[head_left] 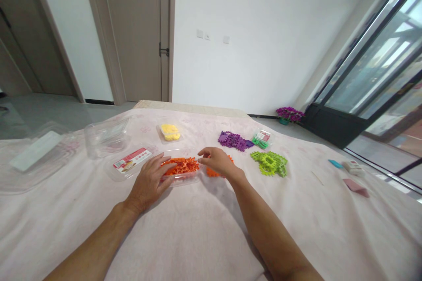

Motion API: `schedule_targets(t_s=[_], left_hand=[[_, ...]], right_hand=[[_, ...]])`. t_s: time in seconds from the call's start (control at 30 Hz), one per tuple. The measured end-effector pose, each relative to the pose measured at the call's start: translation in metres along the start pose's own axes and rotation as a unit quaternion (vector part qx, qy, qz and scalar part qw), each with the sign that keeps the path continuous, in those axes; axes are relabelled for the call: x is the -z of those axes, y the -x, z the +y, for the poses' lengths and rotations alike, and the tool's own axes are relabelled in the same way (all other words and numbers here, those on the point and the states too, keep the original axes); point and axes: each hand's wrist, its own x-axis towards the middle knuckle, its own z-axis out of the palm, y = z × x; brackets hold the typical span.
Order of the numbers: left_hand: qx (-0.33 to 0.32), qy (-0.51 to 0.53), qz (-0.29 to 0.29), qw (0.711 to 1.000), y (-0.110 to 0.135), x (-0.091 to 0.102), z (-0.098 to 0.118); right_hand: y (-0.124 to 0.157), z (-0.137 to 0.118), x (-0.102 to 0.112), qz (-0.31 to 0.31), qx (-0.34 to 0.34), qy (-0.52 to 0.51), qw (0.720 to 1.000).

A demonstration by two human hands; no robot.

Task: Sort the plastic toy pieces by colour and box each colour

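Observation:
A clear plastic tray point(189, 179) full of orange interlocking pieces point(182, 165) lies on the pink-covered table point(204, 228). My left hand point(148, 182) lies flat against the tray's left side, fingers stretched out. My right hand point(217, 161) hovers at the tray's right end, fingers curled in a pinch over a few loose orange pieces point(212, 173). What it pinches, if anything, is hidden.
A red-labelled lid point(132, 160) lies left of the tray. Yellow pieces in a small tray point(169, 131), purple pieces point(234, 140), green pieces point(270, 162) and a small box point(262, 138) lie farther back. Clear containers point(105, 136) stand at the left. Small items point(352, 167) lie at the right.

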Motion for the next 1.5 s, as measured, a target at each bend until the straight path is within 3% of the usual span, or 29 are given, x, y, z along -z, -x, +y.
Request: schedule_targets(t_s=[0.3, 0.6, 0.8, 0.93, 1.03, 1.13, 1.23, 1.33, 1.5], left_hand=[[-0.005, -0.008, -0.010, 1.000, -0.001, 0.001, 0.001], [-0.008, -0.006, -0.011, 1.000, -0.001, 0.001, 0.001], [-0.012, -0.004, -0.007, 1.000, -0.001, 0.001, 0.000], [-0.007, -0.001, -0.001, 1.000, 0.000, 0.000, 0.000], [-0.003, 0.005, 0.002, 1.000, 0.000, -0.001, -0.001], [0.001, 0.007, 0.006, 1.000, 0.000, -0.001, -0.002], [0.005, 0.011, 0.006, 1.000, 0.000, -0.002, -0.002], [0.008, 0.014, 0.005, 1.000, 0.000, -0.002, -0.002], [0.010, 0.017, 0.006, 1.000, 0.001, -0.004, -0.003]], right_hand=[[0.009, -0.015, -0.008, -0.034, 0.186, 0.145, 0.971], [0.017, -0.031, -0.011, -0.038, 0.223, 0.171, 0.959], [0.018, -0.037, -0.010, -0.102, 0.244, 0.128, 0.956], [0.011, -0.020, 0.008, -0.019, 0.192, 0.069, 0.979], [0.006, 0.001, 0.029, 0.043, 0.085, 0.083, 0.992], [0.005, 0.023, 0.044, 0.002, -0.043, 0.159, 0.986], [0.007, 0.037, 0.042, -0.048, -0.132, 0.222, 0.965], [0.008, 0.042, 0.031, -0.069, -0.155, 0.227, 0.959], [0.007, 0.042, 0.016, -0.069, -0.139, 0.235, 0.960]])
